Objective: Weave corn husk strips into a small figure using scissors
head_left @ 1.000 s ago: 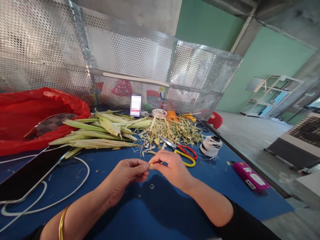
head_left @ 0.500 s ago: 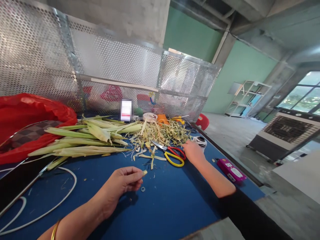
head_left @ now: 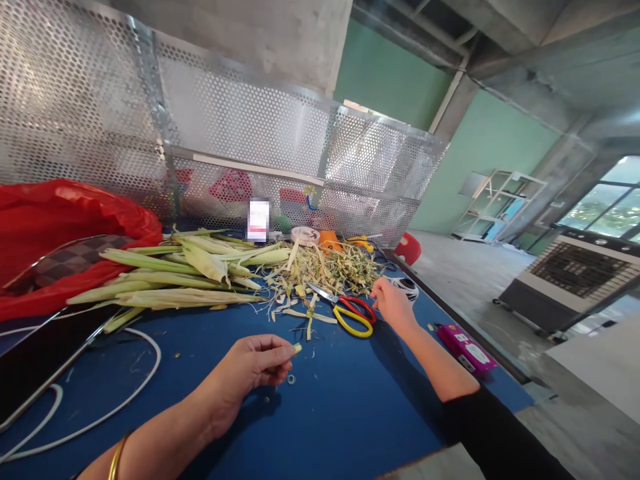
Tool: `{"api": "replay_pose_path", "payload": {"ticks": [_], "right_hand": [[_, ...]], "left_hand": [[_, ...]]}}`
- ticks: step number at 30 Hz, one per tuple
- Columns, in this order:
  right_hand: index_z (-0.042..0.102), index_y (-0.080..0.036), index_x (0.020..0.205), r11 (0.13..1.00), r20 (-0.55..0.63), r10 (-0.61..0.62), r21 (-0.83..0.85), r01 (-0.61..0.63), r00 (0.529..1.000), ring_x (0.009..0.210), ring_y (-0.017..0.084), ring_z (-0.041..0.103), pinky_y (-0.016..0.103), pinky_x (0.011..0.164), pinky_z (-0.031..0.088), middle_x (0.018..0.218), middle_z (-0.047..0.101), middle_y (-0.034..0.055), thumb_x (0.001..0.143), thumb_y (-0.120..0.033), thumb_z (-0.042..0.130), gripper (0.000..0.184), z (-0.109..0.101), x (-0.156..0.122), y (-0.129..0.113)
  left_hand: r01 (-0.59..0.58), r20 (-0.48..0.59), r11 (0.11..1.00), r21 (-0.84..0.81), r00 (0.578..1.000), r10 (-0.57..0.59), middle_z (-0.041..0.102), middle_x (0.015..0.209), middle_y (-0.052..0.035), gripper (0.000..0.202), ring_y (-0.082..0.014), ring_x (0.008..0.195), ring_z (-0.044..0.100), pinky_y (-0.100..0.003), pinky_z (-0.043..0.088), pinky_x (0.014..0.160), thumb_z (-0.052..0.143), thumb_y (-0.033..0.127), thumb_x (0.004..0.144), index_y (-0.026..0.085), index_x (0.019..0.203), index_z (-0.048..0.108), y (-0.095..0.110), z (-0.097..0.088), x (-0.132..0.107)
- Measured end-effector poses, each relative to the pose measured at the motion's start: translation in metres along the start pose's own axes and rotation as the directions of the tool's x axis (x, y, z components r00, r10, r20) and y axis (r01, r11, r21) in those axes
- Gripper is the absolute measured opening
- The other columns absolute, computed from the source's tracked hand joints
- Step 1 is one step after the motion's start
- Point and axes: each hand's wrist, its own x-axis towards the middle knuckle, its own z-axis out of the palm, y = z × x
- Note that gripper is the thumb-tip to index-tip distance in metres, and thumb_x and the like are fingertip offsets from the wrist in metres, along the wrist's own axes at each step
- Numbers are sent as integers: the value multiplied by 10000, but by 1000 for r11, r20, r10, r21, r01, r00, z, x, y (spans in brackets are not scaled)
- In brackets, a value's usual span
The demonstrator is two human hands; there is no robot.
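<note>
My left hand (head_left: 253,370) hovers over the blue table (head_left: 340,413), fingers pinched on a small pale-yellow leaf piece (head_left: 297,348). A small ring (head_left: 291,380) lies on the table just below it. My right hand (head_left: 394,304) is stretched out to the right, fingers closed beside a white spool of thread (head_left: 409,287); what it grips is not clear. Red-and-yellow scissors (head_left: 350,312) lie just left of that hand. Long green leaf stalks (head_left: 170,283) and a heap of trimmed scraps (head_left: 335,267) lie behind.
A red plastic bag (head_left: 55,230) sits at the left, with a dark board (head_left: 45,353) and white cord (head_left: 100,413) in front. A pink box (head_left: 466,348) lies near the right table edge. A perforated metal screen (head_left: 250,147) stands behind.
My right hand left the leaf piece and reached right to the white spool. My left hand kept the piece and stayed near the table's middle.
</note>
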Motion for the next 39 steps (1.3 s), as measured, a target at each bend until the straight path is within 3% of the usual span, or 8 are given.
{"api": "replay_pose_path", "payload": {"ticks": [3, 6, 14, 20, 23, 28, 33, 39], "right_hand": [[603, -162, 1046, 1000, 11, -13, 10, 13, 1000, 910, 164, 616, 310, 799, 493, 1068, 618, 81, 937, -193, 465, 179, 1, 2, -3], [557, -169, 1155, 1000, 48, -7, 14, 6, 999, 972, 200, 599, 392, 814, 513, 1168, 575, 82, 903, -306, 545, 287, 7, 13, -10], [537, -161, 1188, 993, 49, 74, 93, -78, 996, 991, 210, 593, 416, 822, 513, 1189, 564, 86, 898, -320, 553, 331, 16, 29, -15], [550, -145, 1024, 954, -84, 139, 280, -110, 987, 751, 177, 629, 302, 675, 461, 850, 650, 63, 905, -130, 421, 176, 5, 7, 3], [528, -186, 936, 911, -130, 143, 405, -79, 981, 602, 158, 598, 267, 596, 422, 691, 617, 12, 878, -133, 358, 187, 6, -6, 11], [508, -203, 996, 807, -216, 133, 590, 21, 967, 616, 159, 601, 273, 644, 458, 676, 593, -3, 862, -213, 325, 227, 9, -29, 16], [558, -168, 981, 709, -224, 132, 702, 66, 966, 553, 162, 571, 276, 595, 484, 585, 554, -11, 875, -315, 329, 292, -5, -51, 30], [550, -166, 1056, 695, -265, 49, 701, 158, 963, 567, 155, 566, 276, 621, 485, 604, 549, -20, 872, -311, 397, 279, -11, -82, 34]], "left_hand": [[0, 9, 1000, 8, 1000, 0, 593, 606, -9, 274, -95, 568, 514, -210, 428, 599, 771, 366, 623, 135, 676, 633, -3, 0, 2], [-12, 6, 1000, 1, 1000, 12, 587, 607, -7, 275, -92, 567, 509, -206, 426, 594, 768, 367, 629, 135, 670, 628, -3, -2, 2], [1, 1, 1000, -28, 1000, -1, 595, 597, -9, 290, -94, 556, 513, -208, 428, 588, 782, 379, 604, 140, 654, 626, -3, -4, 3], [23, 11, 999, -23, 1000, -23, 595, 590, -11, 314, -98, 553, 511, -212, 422, 579, 794, 396, 577, 139, 658, 633, -5, -3, 4], [14, 20, 1000, -16, 1000, -13, 595, 600, -10, 298, -96, 556, 508, -213, 419, 586, 778, 389, 602, 142, 649, 617, -3, -3, 2], [13, 5, 1000, -20, 1000, -13, 586, 604, -4, 304, -95, 556, 502, -220, 422, 599, 785, 384, 590, 146, 639, 602, -1, -1, 0], [3, 14, 1000, -3, 1000, -3, 586, 608, -5, 314, -101, 561, 512, -227, 418, 612, 785, 398, 581, 141, 666, 624, 0, 0, 0], [-3, 27, 1000, 20, 1000, 3, 588, 637, -5, 326, -101, 595, 514, -220, 417, 619, 782, 406, 595, 139, 703, 629, 0, 1, -1]]}}
